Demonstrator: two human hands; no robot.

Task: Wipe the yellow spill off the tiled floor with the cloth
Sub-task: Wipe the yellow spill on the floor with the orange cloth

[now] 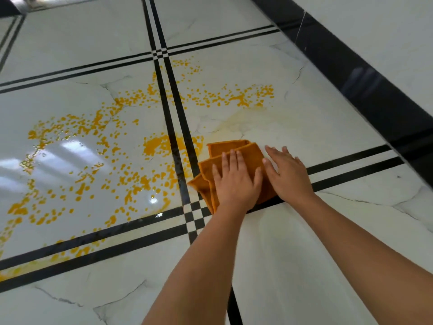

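An orange folded cloth (234, 148) lies flat on the white tiled floor (293, 242), just right of a double black tile line. My left hand (236, 181) presses flat on the cloth, fingers spread. Beside it, my right hand (289, 172) rests flat on the cloth's right edge and partly on the floor. The yellow spill (82, 146) spreads as droplets and patches over the tile to the left. More yellow drops (234, 96) sit beyond the cloth, with a pale smeared streak (239, 118) between them and the cloth.
A black skirting band (351, 73) runs along the wall (386, 26) on the right. Double black lines (173, 127) cross the floor in a grid. Yellow liquid also lies along the black lines at the lower left (58, 254).
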